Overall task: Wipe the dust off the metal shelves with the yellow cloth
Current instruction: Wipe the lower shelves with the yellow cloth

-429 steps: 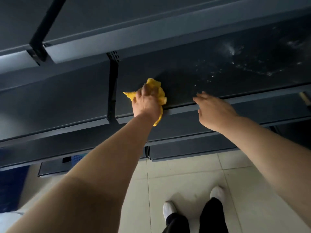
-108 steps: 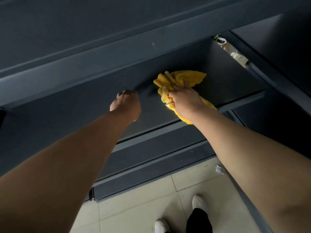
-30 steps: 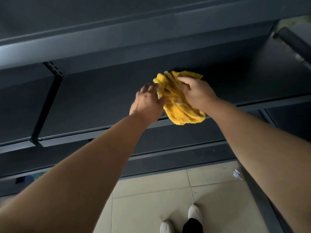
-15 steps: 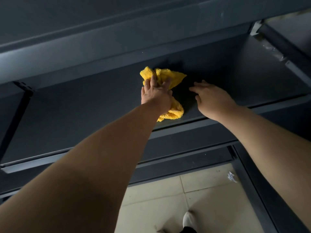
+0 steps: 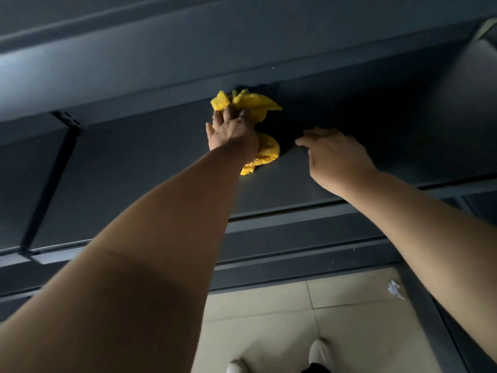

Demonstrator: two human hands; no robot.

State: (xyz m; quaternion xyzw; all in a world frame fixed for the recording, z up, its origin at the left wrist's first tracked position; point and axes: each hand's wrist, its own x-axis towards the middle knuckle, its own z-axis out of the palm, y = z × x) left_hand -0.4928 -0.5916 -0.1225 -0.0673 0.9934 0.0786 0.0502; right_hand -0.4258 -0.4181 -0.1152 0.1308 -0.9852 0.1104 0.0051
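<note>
now left hand (image 5: 232,130) presses yellow cloth (image 5: 254,103) onto metal shelf (image 5: 134,170), fingers (image 5: 229,115) straight; right hand (image 5: 336,160) beside it, fingers loose, empty.

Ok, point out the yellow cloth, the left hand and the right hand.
yellow cloth (image 5: 255,106), head view, on the bunched folds at its far end.
left hand (image 5: 232,131), head view, on the back of the hand.
right hand (image 5: 337,157), head view, on the back of the hand.
</note>
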